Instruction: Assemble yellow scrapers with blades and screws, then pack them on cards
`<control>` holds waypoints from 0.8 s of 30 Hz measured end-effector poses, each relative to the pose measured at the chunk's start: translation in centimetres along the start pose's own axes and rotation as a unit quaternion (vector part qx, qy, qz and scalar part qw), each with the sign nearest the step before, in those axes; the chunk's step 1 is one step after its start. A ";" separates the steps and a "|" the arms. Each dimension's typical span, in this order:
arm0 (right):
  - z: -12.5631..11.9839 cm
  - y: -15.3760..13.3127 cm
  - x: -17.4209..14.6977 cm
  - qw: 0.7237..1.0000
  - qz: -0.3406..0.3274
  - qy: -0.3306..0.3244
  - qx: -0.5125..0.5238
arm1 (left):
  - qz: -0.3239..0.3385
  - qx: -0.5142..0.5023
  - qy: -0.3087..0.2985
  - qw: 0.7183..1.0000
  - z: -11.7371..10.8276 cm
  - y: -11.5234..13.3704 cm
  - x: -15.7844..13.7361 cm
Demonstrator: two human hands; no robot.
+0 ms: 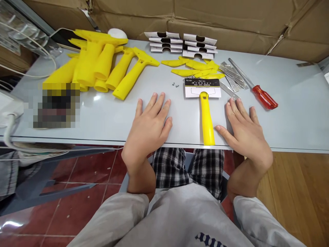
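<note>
My left hand lies flat on the grey table, fingers spread, with nothing in it. Palm down on the right, my right hand is spread too; its fingertips rest close to a metal blade. Between the hands lies a scraper with a yellow handle, its end at the table's front edge. A black and white printed card sleeve covers the scraper's head. Two small screws sit near the card, left of it. Neither hand touches the scraper.
Several yellow scraper handles are piled at the left. Yellow flat covers, folded card sleeves and loose blades lie toward the back. A red-handled screwdriver lies right. Cardboard stands behind; a blurred-out object is at left.
</note>
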State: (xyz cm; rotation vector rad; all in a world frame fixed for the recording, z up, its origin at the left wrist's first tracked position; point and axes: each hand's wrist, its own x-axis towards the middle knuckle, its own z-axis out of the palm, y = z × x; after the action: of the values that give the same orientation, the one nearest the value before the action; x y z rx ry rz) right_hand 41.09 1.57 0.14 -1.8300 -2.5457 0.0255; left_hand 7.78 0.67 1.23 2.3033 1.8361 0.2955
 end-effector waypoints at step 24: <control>0.4 0.1 0.0 0.999 -0.005 0.033 0.021 | -0.002 -0.015 0.006 1.000 0.0 -0.1 0.1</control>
State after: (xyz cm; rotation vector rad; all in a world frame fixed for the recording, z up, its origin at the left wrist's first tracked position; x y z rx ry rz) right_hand 41.24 1.56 -0.21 -1.7721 -2.4900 0.0184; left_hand 7.74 0.74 1.17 2.2840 1.8285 0.3356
